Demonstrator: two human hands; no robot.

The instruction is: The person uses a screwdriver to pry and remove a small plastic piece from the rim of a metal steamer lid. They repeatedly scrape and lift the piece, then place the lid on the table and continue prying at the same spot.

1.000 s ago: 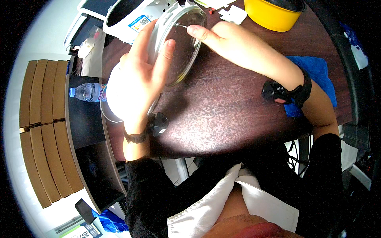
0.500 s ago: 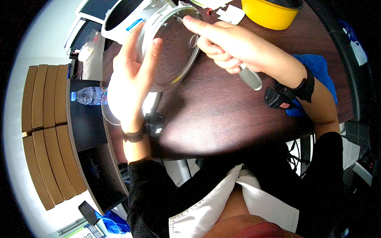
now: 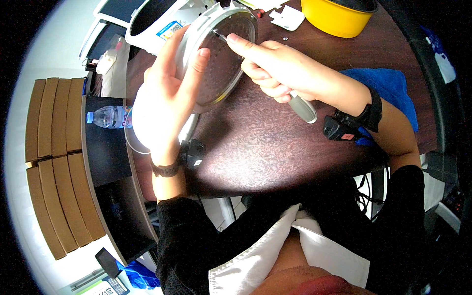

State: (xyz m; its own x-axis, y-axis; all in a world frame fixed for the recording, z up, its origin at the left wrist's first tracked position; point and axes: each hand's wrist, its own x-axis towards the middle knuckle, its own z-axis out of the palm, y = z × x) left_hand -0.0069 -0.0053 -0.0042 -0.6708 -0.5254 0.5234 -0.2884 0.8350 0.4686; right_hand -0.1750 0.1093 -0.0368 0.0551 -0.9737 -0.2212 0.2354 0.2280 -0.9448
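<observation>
My left hand (image 3: 164, 98) grips a round white-rimmed appliance part (image 3: 189, 54) by its left side, thumb over the rim and fingers behind. Its face is a dark, see-through-looking disc (image 3: 227, 64) with small dimples or holes, held tilted up off the table. In my right hand (image 3: 282, 69) is a screwdriver (image 3: 303, 109) with a grey-green handle, my fingers wrapped round it and thumb along the shaft. The screwdriver's tip meets the upper inner edge of the rim, near a small screw or hole. Behind my left hand stands a white appliance housing (image 3: 147, 27) with a blue-and-white label.
A yellow round pot (image 3: 337, 18) stands at the back right, beside a white plastic piece (image 3: 287, 18) and tiny loose bits. On the right lies a blue cloth (image 3: 388, 83). A water bottle (image 3: 110, 117) and stacked brown boxes (image 3: 54, 162) are at the left.
The round part has tilted, its disc turning more edge-on. My right hand and the screwdriver have shifted slightly left, the handle dropping lower and the tip moving down along the rim.
</observation>
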